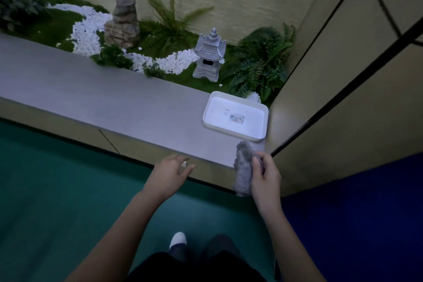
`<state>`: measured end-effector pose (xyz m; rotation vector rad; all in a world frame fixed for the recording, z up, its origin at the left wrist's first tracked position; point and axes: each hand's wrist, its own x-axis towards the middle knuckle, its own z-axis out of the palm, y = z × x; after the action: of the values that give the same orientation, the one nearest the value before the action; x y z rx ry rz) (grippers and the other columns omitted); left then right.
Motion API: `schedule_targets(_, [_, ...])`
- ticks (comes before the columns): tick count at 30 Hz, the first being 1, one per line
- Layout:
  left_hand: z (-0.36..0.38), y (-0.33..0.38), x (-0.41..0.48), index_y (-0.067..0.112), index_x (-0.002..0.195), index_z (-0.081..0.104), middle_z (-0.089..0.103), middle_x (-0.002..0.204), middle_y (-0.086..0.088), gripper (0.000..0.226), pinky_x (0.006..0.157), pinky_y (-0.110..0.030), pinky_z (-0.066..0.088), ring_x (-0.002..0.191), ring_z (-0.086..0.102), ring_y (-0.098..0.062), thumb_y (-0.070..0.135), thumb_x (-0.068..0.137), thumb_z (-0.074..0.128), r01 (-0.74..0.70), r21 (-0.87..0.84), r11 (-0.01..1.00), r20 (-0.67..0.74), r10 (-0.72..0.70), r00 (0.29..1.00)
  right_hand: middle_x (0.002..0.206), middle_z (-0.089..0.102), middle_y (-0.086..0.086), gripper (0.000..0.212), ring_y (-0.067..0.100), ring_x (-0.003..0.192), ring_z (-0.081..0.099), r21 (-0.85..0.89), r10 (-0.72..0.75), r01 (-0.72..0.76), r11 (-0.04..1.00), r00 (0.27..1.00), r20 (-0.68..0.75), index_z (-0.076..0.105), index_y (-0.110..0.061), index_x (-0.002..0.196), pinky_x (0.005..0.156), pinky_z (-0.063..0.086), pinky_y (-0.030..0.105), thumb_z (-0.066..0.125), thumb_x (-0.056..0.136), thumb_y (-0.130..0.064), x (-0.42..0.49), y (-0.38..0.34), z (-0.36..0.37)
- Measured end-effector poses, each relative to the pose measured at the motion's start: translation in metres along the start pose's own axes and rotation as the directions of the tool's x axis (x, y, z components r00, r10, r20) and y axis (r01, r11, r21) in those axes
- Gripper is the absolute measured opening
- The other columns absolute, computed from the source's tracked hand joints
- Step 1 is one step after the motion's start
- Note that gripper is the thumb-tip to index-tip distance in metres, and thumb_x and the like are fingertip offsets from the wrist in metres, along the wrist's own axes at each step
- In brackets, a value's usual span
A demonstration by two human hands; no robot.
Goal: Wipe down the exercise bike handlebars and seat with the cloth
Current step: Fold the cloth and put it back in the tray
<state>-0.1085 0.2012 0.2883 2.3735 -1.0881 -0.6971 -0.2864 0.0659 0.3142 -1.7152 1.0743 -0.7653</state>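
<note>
A grey fluffy cloth (243,167) hangs from my right hand (265,173), which pinches it near its top, just in front of the ledge's near edge. My left hand (170,170) hovers beside it to the left with relaxed fingers, holding nothing. No exercise bike, handlebars or seat appear in this view.
A grey ledge (103,96) runs across in front of me, with a white tray (235,115) at its right end. Behind it lies a decorative garden with ferns, white pebbles, a rock and a stone lantern (209,55). A wall panel (343,98) closes the right. Green and blue floor lies below.
</note>
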Motion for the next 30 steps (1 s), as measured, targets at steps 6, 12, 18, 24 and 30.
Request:
schedule_targets(6, [-0.004, 0.017, 0.061, 0.017, 0.13, 0.056, 0.055, 0.134, 0.001, 0.042, 0.105, -0.032, 0.037, 0.123, 0.049, -0.015, 0.04, 0.097, 0.049, -0.027, -0.121, 0.992, 0.058, 0.035, 0.998, 0.084, 0.061, -0.009, 0.021, -0.005, 0.073, 0.055, 0.019, 0.033, -0.032, 0.999, 0.998, -0.047, 0.057, -0.021, 0.087, 0.065, 0.045, 0.014, 0.046, 0.099, -0.009, 0.053, -0.01, 0.018])
schedule_targets(12, [0.0, 0.049, 0.126, 0.02, 0.131, 0.056, 0.054, 0.134, 0.005, 0.041, 0.102, -0.028, 0.037, 0.122, 0.049, -0.013, 0.041, 0.098, 0.046, -0.025, -0.222, 0.975, 0.101, 0.049, 0.994, 0.089, 0.061, -0.007, 0.017, -0.007, 0.075, 0.056, 0.065, 0.08, -0.078, 0.995, 0.996, -0.035, 0.055, -0.022, 0.092, 0.06, 0.045, 0.01, 0.042, 0.101, -0.015, 0.117, -0.01, 0.022])
schedule_targets(18, [0.004, 0.09, 0.188, 0.029, 0.119, 0.062, 0.061, 0.117, 0.015, 0.034, 0.087, -0.02, 0.036, 0.106, 0.053, -0.003, 0.045, 0.098, 0.042, 0.08, -0.495, 0.865, 0.132, -0.016, 0.991, 0.089, 0.061, -0.007, 0.019, 0.005, 0.079, 0.059, 0.098, 0.104, -0.105, 0.99, 0.995, 0.008, 0.051, -0.031, 0.092, 0.069, 0.05, 0.032, 0.039, 0.102, -0.02, 0.186, -0.008, 0.015])
schedule_targets(24, [0.008, 0.125, 0.232, 0.018, 0.119, 0.064, 0.07, 0.114, -0.001, 0.052, 0.094, -0.036, 0.051, 0.107, 0.065, -0.018, 0.057, 0.087, 0.05, 0.266, -0.858, 0.44, 0.317, 0.045, 0.947, 0.094, 0.067, -0.002, 0.019, 0.011, 0.085, 0.063, 0.278, 0.158, -0.183, 0.943, 0.981, 0.113, 0.054, -0.026, 0.094, 0.067, 0.052, 0.024, 0.039, 0.103, -0.018, 0.236, -0.005, 0.019])
schedule_targets(30, [-0.002, 0.141, 0.255, 0.005, 0.114, 0.064, 0.068, 0.113, -0.016, 0.044, 0.068, -0.043, 0.057, 0.096, 0.068, -0.03, 0.034, 0.081, 0.067, 0.435, -0.9, -0.041, 0.432, 0.065, 0.9, 0.09, 0.07, 0.001, 0.018, 0.018, 0.085, 0.065, 0.497, 0.267, -0.333, 0.801, 0.943, 0.2, 0.06, -0.019, 0.095, 0.074, 0.053, 0.035, 0.043, 0.102, -0.018, 0.268, -0.005, 0.029])
